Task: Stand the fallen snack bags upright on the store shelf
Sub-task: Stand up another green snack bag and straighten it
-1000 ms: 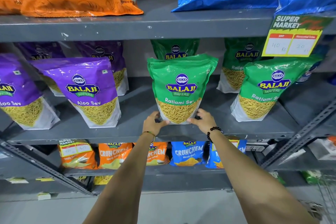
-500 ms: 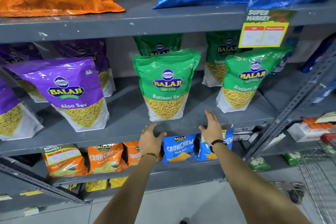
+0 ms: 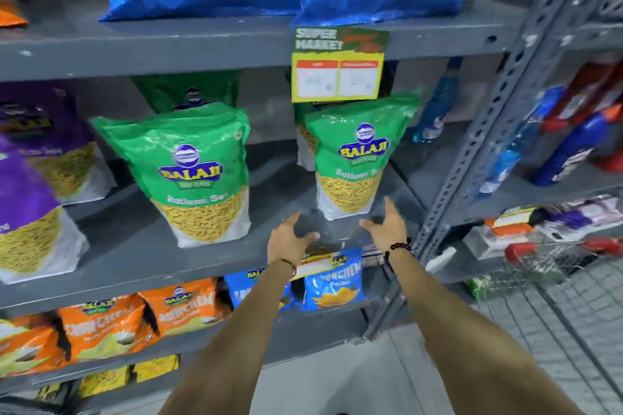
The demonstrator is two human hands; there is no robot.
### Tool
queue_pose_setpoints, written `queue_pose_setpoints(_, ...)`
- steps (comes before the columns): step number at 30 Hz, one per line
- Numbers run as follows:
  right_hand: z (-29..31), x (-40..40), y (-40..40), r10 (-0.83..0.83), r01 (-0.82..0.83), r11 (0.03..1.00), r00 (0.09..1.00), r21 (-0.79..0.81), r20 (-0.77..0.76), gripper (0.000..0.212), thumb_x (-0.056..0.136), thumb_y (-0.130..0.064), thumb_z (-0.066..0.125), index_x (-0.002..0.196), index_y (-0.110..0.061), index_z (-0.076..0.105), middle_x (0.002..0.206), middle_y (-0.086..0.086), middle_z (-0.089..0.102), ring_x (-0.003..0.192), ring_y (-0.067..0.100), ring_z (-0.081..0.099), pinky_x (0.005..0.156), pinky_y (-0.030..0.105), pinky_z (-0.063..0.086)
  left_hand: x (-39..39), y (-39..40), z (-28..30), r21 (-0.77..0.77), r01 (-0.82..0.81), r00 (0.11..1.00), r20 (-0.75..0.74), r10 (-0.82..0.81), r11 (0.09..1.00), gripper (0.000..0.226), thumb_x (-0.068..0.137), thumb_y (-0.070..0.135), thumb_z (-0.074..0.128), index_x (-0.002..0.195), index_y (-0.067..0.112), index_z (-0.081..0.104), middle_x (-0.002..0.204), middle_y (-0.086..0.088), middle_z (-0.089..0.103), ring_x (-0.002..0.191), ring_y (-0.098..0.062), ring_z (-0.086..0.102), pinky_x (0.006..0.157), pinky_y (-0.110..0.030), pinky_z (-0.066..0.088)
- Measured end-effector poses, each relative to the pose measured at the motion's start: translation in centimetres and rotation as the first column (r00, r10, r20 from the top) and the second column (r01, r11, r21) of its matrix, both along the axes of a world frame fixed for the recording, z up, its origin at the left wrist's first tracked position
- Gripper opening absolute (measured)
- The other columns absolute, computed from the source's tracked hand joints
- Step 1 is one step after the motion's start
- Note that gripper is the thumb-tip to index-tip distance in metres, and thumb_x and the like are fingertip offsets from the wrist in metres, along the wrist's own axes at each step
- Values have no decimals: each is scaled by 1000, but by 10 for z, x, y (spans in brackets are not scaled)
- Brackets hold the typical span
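At nine o'clock from your hands, the purple sev bags [image 3: 30, 212] stand on the middle shelf [image 3: 141, 256]. Next along, the green Ratlami Sev bag [image 3: 199, 175] stands upright on its flat base, facing out, so it likely needs nothing more. Your left hand [image 3: 290, 239] hovers empty with fingers spread, just short of the shelf edge. At twelve o'clock from your hands stands the second green bag [image 3: 354, 158], tilted a little to the right; motion blur makes the lean hard to judge. Your right hand [image 3: 387, 226] is also spread and empty, near that bag's lower corner. Both palms face inward, seemingly ready to cup its sides and square it up.
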State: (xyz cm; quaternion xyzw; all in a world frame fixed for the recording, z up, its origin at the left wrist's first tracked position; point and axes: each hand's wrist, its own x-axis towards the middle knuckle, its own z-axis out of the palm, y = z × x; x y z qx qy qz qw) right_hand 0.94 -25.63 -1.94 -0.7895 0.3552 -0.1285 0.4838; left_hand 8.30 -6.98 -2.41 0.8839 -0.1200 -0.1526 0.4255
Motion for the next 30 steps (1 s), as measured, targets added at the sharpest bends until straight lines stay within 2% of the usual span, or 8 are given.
queue_pose_setpoints(6,2,23,-51,200,-199,974,980,110,5,101,72,-8,76,149,-16,12,156,6,22,141,26,27,109,39,31,11,-53,-4,26,-59,998,-5,59,998,88,68,39,78,141,16,35,143,-12,49,136,-28,39,117,-49,21)
queue_pose_setpoints(9,0,30,-63,283,-286,951,958,115,45,103,64,-3,80,147,-13,20,154,6,30,140,21,29,112,35,28,10,-64,-5,91,-81,996,35,78,993,84,67,44,77,138,19,38,142,-9,50,142,-26,26,116,-55,5)
queue_pose_setpoints(11,-1,34,-66,328,-330,938,944,110,30,100,63,-5,81,145,-15,25,149,5,39,136,21,35,107,31,30,11,-69,-4,96,-111,994,33,108,989,83,66,47,76,136,20,40,140,-10,51,142,-27,27,116,-57,2)
queue_pose_setpoints(14,-4,39,-64,326,-328,940,945,92,41,93,61,-9,82,140,-20,35,139,4,51,128,21,45,100,29,36,12,-71,-6,91,-145,989,31,143,985,78,66,47,76,131,18,45,136,-11,55,139,-29,30,116,-58,3)
queue_pose_setpoints(18,-8,40,-59,303,-308,948,951,85,67,87,58,-10,83,133,-21,41,128,5,59,119,22,52,92,26,39,13,-73,-6,68,-193,980,51,190,979,59,73,42,71,121,15,52,125,-9,63,135,-30,38,115,-58,5)
queue_pose_setpoints(26,-4,42,-57,347,-348,937,938,38,15,86,57,-15,85,132,-18,41,128,8,59,119,26,53,96,32,42,13,-69,-7,7,-217,973,82,216,976,51,75,35,72,116,11,54,124,-10,63,124,-30,49,114,-57,12)
queue_pose_setpoints(30,-2,41,-56,355,-355,934,935,26,4,89,57,-15,85,134,-17,40,130,9,58,121,27,52,99,37,42,14,-67,-7,4,-215,974,70,214,977,51,75,35,72,117,13,54,125,-9,63,122,-30,51,116,-56,9)
